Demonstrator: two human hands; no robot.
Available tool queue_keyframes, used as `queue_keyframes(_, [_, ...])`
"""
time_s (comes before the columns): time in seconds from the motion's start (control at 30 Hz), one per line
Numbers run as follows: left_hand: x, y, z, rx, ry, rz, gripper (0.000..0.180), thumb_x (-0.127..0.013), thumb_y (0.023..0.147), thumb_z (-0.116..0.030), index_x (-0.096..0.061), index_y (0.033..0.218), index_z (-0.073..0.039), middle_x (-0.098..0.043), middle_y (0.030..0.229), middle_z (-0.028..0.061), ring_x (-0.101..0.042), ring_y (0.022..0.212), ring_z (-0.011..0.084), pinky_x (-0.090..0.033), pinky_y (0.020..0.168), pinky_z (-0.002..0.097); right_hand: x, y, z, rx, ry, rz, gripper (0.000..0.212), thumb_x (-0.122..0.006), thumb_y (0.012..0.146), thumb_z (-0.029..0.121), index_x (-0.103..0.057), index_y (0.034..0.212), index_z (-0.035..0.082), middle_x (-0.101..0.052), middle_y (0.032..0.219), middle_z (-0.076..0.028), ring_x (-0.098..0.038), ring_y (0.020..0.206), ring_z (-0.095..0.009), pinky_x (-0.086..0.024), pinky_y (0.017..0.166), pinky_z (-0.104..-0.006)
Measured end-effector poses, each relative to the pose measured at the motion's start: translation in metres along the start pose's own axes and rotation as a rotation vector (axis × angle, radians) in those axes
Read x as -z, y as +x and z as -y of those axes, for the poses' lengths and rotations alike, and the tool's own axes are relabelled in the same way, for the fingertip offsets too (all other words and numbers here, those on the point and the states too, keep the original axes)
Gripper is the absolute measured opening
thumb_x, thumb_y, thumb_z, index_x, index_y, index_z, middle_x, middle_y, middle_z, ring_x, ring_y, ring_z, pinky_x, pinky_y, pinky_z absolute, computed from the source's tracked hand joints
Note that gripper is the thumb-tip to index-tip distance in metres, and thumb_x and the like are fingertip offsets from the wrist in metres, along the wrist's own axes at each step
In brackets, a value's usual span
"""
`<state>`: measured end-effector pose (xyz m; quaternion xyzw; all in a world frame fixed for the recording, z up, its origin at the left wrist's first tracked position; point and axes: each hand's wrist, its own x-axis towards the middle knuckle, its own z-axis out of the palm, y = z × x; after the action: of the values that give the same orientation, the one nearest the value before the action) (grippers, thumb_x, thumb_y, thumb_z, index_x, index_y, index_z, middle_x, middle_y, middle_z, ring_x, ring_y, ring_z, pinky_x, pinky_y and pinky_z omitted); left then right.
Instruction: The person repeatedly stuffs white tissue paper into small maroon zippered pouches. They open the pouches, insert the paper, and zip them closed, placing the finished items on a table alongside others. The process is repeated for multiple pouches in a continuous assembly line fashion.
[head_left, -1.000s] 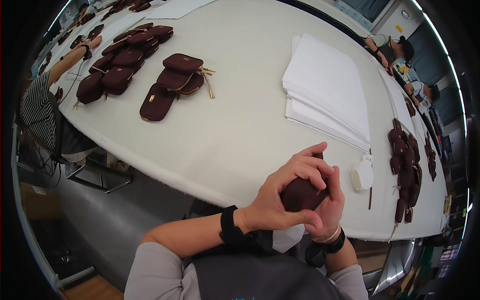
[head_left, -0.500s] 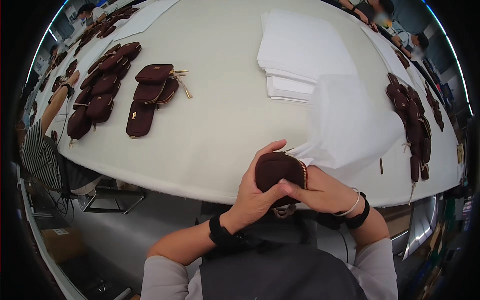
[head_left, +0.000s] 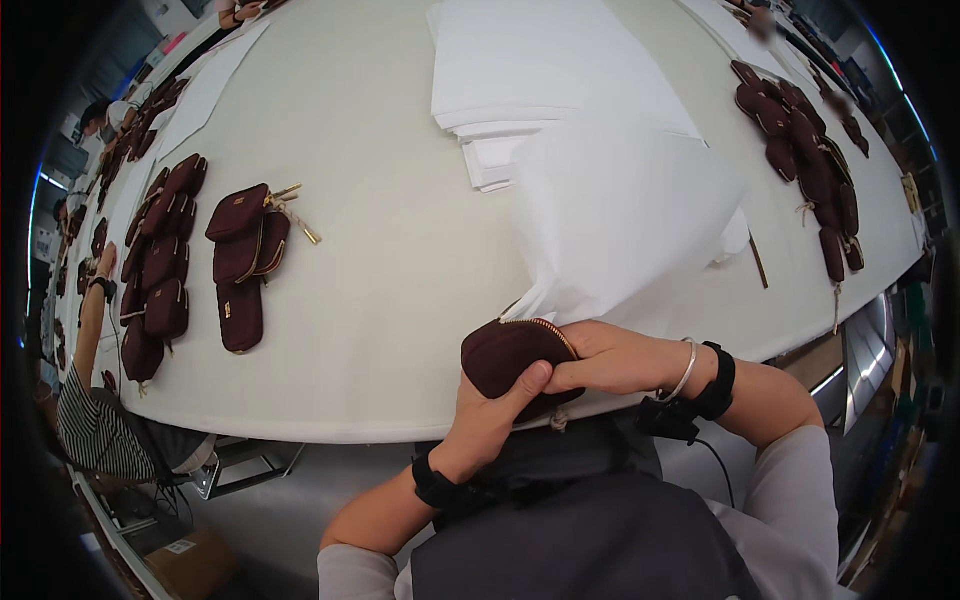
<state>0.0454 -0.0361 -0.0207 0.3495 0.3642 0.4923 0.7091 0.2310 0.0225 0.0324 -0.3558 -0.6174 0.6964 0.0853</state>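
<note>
A dark maroon zip pouch (head_left: 498, 358) is held at the near edge of the table, its gold zipper curving along the top and right side. My left hand (head_left: 483, 428) grips it from below and the left, thumb over the front, its other fingers mostly hidden behind. My right hand (head_left: 612, 358) closes on the pouch's right side, some fingertips hidden. A thin sheet of white tissue paper (head_left: 625, 220) bunches into a narrow end at the zipper and spreads out over the table beyond.
A stack of white paper (head_left: 540, 60) lies at the far middle. Several maroon pouches (head_left: 240, 310) are piled to the left, with a larger pile (head_left: 165, 260) further left and another (head_left: 815, 170) at right. A thin brown strip (head_left: 758, 262) lies at right. A co-worker's arm (head_left: 92, 300) reaches in from the left.
The view has turned, so the table shifts in the picture. The pouch has tilted, its zipper facing up more, and my left fingers have slipped from sight behind it. Both hands keep their hold.
</note>
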Motion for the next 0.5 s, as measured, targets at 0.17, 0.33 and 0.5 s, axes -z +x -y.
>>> queue_keyframes(0.17, [0.005,0.007,-0.024,-0.062,0.02,-0.015,0.05,-0.079,0.085,-0.002,-0.057,0.131,0.0,-0.062,0.13,0.012,-0.062,0.117,0.0199,-0.048,0.104,0.0336,0.004,-0.003,0.029,-0.046,-0.415,0.1,0.023,-0.05,0.084,0.012,-0.064,0.087,-0.006,-0.066,0.075,-0.017,-0.066,0.068,-0.029,-0.053,0.068,-0.0404])
queue_keyframes(0.33, [0.017,0.006,-0.022,-0.369,0.522,0.096,0.057,-0.087,0.076,-0.005,-0.057,0.125,-0.003,-0.061,0.123,0.0127,-0.063,0.115,0.0235,-0.056,0.096,0.0344,0.008,0.001,0.023,-0.061,-0.64,0.236,0.017,-0.052,0.082,0.011,-0.061,0.081,-0.004,-0.063,0.067,-0.02,-0.062,0.063,-0.035,-0.05,0.063,-0.0439])
queue_keyframes(0.5, [0.023,-0.002,-0.022,-0.307,0.788,0.049,0.059,-0.09,0.072,-0.01,-0.058,0.122,-0.005,-0.064,0.11,0.0116,-0.068,0.092,0.0221,-0.059,0.083,0.0333,0.014,-0.016,0.025,0.185,-0.7,-0.069,0.023,-0.068,0.085,0.017,-0.07,0.101,0.0,-0.068,0.08,-0.02,-0.065,0.074,-0.035,-0.053,0.069,-0.0427])
